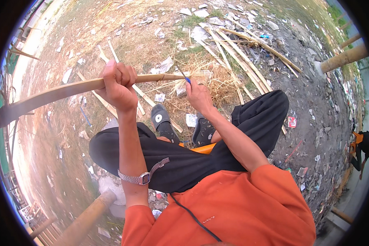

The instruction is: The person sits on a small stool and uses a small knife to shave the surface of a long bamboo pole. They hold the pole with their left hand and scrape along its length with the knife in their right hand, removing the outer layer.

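Note:
My left hand (119, 86) is wrapped round a long split bamboo strip (63, 90), which runs from the left rim of the view to a narrow end in front of me. At that end my right hand (199, 96) is closed on a knife (187, 79) with a blue handle. Its thin dark blade crosses the strip's tip; whether the edge touches the bamboo is hard to make out. Below and beyond the knife lies a heap of straw-coloured shavings (223, 84). I sit with knees apart, my dark clogs (161, 115) close to the shavings.
Several bamboo strips (250, 67) lie beyond the shavings, and more strips (106, 104) rest under the held one. Thick bamboo posts stand at the right (344, 58) and lower left (90, 213). Paper scraps and litter cover the ground. Another person (360, 145) shows at the right rim.

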Demonstrator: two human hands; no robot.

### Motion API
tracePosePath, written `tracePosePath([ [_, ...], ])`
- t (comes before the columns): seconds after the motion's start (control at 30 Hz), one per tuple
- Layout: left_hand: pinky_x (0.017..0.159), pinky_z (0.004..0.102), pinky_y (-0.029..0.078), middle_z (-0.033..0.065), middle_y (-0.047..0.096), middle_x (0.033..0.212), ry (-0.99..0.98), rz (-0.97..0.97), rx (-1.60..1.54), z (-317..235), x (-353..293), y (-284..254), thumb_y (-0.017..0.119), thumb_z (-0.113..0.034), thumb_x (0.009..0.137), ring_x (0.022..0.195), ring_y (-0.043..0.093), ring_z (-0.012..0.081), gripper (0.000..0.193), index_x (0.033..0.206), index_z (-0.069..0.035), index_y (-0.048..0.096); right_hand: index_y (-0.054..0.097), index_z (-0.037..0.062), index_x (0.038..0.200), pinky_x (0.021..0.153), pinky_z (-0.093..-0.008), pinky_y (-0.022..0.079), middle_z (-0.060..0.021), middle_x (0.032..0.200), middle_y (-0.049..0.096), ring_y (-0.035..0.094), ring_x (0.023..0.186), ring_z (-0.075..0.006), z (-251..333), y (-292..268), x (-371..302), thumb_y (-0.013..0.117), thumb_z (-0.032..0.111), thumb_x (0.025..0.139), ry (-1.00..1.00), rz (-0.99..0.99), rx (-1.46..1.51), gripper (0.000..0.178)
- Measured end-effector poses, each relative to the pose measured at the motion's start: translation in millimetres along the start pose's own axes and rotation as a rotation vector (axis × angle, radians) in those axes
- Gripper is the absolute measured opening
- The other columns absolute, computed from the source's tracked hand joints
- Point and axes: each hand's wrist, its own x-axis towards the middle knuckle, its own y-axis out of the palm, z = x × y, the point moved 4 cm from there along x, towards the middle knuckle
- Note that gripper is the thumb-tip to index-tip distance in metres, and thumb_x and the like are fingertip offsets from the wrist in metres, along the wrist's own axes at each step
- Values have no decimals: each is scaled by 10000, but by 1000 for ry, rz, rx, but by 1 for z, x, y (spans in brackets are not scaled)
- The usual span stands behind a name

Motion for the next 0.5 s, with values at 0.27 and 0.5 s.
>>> tracePosePath([
  [0.27, 413, 280, 171, -29, 171, 468, 3, 10, -7, 1, 0, 1, 428, -149, 905, 409, 130, 83, 429, 548, -133, 190, 484, 28, 1107, 740, -552, 465, -288, 804, 618, 602, 773, -469, -32, 15, 3, 395, 282, 933, 105, 48, -83, 321],
  [0.5, 389, 272, 178, -22, 190, 458, 11, 15, -36, 4, -6, 18, 428, -119, 908, 382, 163, 79, 424, 551, -122, 201, 469, 19, 1073, 730, -559, 454, -292, 777, 610, 590, 754, -484, -99, 60, 22, 383, 283, 937, 193, 105, -192, 310],
])
